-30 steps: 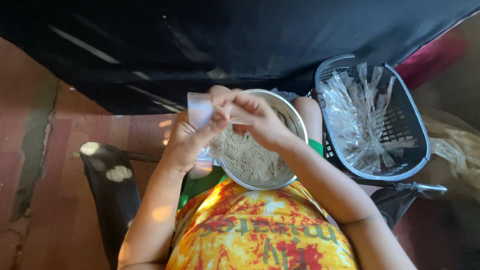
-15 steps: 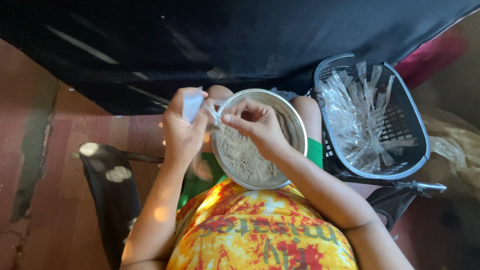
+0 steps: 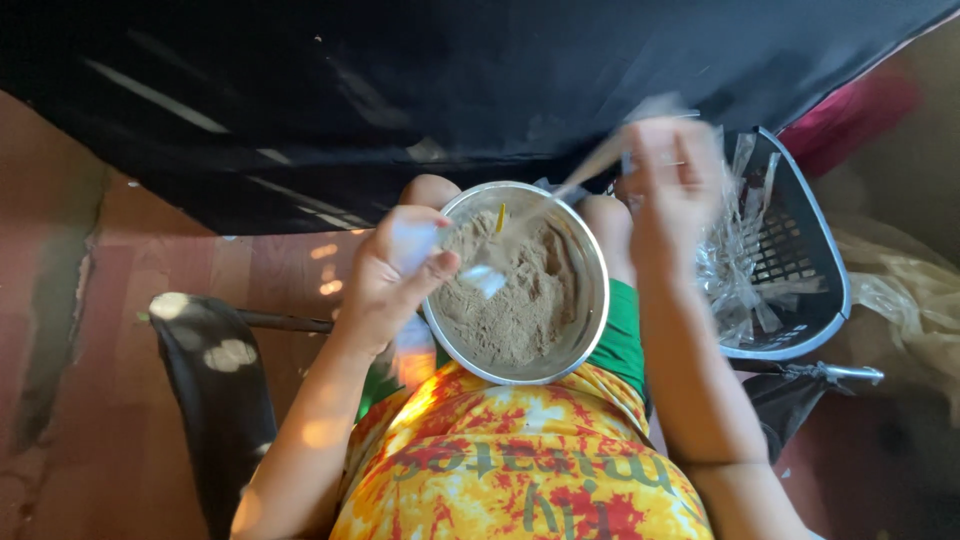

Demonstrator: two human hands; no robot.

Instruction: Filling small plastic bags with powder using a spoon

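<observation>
I see the steel bowl of brown powder (image 3: 520,285) on the lap — left hand (image 3: 385,280) pinching a small clear packet (image 3: 412,245) at its rim, right hand (image 3: 675,190) gripping a spoon (image 3: 540,215) — reddish floor (image 3: 110,300) beyond.

One head-worn camera looks steeply down, close over the person's lap, steel bowl (image 3: 520,285) at centre

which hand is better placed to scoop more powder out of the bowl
Right, probably. The right hand grips the spoon, whose tip sits in the powder in the steel bowl. The left hand is busy pinching a small clear packet beside the rim.
</observation>
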